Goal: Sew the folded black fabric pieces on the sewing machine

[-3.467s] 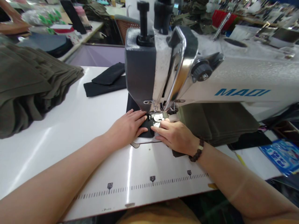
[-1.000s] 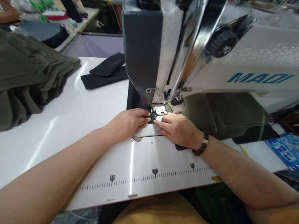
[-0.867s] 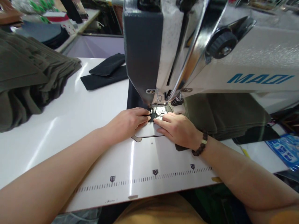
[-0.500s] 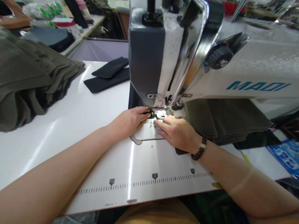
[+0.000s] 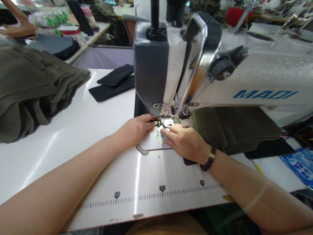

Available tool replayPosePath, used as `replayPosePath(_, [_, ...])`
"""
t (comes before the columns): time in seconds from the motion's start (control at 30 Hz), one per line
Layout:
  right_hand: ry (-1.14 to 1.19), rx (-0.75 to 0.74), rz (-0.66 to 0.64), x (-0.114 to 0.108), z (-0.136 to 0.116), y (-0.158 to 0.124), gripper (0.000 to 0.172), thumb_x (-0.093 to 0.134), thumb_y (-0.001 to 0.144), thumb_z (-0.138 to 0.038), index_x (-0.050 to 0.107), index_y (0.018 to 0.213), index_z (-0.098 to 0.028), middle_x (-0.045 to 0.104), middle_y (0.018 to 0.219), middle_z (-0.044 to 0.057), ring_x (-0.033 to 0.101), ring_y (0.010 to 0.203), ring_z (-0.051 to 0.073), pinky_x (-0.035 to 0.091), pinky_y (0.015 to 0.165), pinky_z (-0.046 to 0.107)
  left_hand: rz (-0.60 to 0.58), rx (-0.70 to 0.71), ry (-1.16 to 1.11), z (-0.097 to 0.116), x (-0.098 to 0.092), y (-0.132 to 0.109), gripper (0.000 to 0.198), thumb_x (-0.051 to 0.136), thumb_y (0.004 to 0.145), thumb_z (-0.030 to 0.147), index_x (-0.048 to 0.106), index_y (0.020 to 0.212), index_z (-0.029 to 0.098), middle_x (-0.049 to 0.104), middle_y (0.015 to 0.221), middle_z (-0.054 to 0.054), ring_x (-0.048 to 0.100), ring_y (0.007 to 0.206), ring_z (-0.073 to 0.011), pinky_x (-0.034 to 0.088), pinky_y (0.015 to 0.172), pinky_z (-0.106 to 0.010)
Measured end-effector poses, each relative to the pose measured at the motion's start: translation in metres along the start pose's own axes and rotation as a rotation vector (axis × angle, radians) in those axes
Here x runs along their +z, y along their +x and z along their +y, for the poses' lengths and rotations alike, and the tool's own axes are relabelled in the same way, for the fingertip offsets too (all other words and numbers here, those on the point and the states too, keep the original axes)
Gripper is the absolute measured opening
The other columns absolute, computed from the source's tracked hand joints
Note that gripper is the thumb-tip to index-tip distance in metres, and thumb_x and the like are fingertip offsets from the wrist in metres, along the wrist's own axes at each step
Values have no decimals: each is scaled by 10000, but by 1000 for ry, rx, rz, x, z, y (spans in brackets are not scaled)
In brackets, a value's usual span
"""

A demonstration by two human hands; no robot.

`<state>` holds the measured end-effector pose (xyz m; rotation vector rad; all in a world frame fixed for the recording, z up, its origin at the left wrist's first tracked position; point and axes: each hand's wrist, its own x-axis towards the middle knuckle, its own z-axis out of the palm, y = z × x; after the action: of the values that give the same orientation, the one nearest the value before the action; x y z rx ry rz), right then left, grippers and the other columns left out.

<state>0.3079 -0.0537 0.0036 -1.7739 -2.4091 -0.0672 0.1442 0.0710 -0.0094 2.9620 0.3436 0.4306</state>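
From the head camera, taking the needle area as the clock's centre, the left hand (image 5: 137, 130) lies palm down at eight o'clock, fingers together, tips on the near edge of the black cloth (image 5: 140, 106); whether it pinches, I cannot tell. That cloth reaches toward ten o'clock, partly behind the machine (image 5: 151, 71). The right hand (image 5: 187, 142) rests at four o'clock, fingers loosely apart, index tip on the plate (image 5: 153, 142), with no cloth visibly gripped.

The likeliest trouble is a fingertip meeting the needle, since the left fingertips sit just beside the foot (image 5: 160, 123). Uneven pressure from that one hand could skew the cloth and bend a seam; so little cloth shows on the near side that the edge could slip free.

The cloth looks matte and smooth, the plate glossy and round-cornered. At three o'clock lies a flat olive stack (image 5: 234, 127); toward nine, a floppy, ragged-edged brown pile (image 5: 36, 88). Two dark strips (image 5: 113, 86) lie toward ten.
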Motion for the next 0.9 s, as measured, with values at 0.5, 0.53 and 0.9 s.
replayPosePath(0.5, [102,-8,66,-1,2,-3,208,497,855,-267,605,982,-141,601,754,46,495,663,152,291,586,258,-136,-27,137,27,-18,-6,289,433,869,306,634,928,107,607,938,-125,553,855,-235,495,733,-365])
replayPosePath(0.53, [109,-9,68,-2,2,-4,203,495,856,-264,610,967,-138,603,756,49,498,662,152,297,587,258,-173,-33,138,36,-22,-7,284,449,862,320,638,899,112,606,899,-118,552,822,-229,494,710,-356])
replayPosePath(0.9, [184,-291,143,1,10,-10,319,380,905,-313,636,840,-134,556,658,30,464,633,145,298,578,279,-369,31,90,60,-21,-16,204,418,856,138,621,869,133,586,901,-81,528,837,-182,459,720,-292])
